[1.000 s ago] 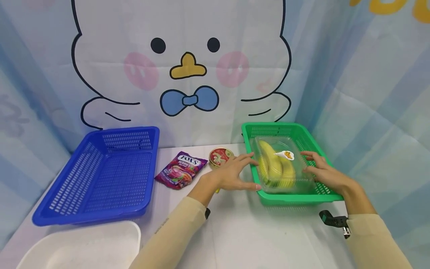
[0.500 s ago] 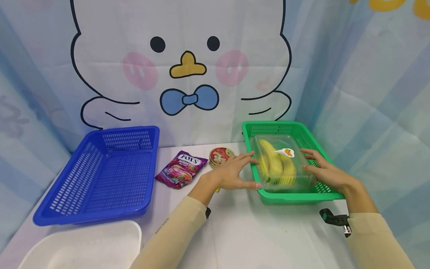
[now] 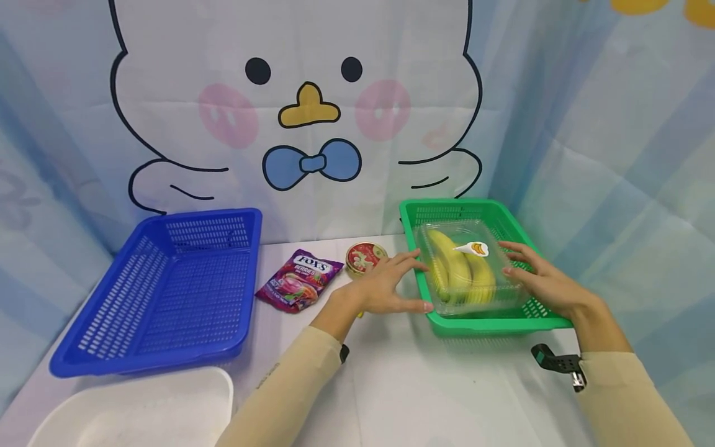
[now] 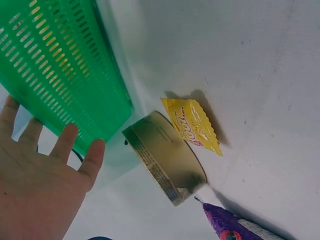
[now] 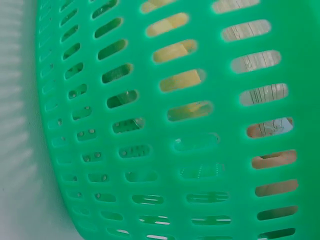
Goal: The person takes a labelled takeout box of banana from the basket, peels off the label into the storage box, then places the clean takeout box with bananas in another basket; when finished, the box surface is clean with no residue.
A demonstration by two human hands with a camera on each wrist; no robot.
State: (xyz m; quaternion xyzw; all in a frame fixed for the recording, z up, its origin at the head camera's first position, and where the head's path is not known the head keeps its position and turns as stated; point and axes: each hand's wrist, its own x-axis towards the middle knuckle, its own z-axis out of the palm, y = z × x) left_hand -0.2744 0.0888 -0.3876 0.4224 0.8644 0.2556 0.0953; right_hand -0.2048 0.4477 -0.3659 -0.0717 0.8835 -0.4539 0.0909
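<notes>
A clear plastic box of bananas (image 3: 455, 273), with a banana sticker on its lid, lies inside the green basket (image 3: 480, 324). My left hand (image 3: 385, 288) is by the basket's left rim, fingers spread and fairly straight; in the left wrist view that hand (image 4: 45, 180) holds nothing. At the box's right side is my right hand (image 3: 544, 285), its thumb at the lid's edge and its fingers loosely extended. In the right wrist view, the basket wall (image 5: 170, 135) hides most of that hand, with bits of finger (image 5: 275, 160) showing through the slots.
Left of the green basket lie a round tin (image 3: 363, 256), a purple Fox's Berries candy bag (image 3: 300, 282) and a small yellow wrapped sweet (image 4: 192, 122). A blue basket (image 3: 184, 298) and a white tub (image 3: 151, 397) stand at left. A printed curtain (image 3: 313, 124) hangs behind.
The bananas have shifted slightly rightward inside the box. My right hand's thumb has moved slightly up along the box's edge. My left hand has stayed almost still.
</notes>
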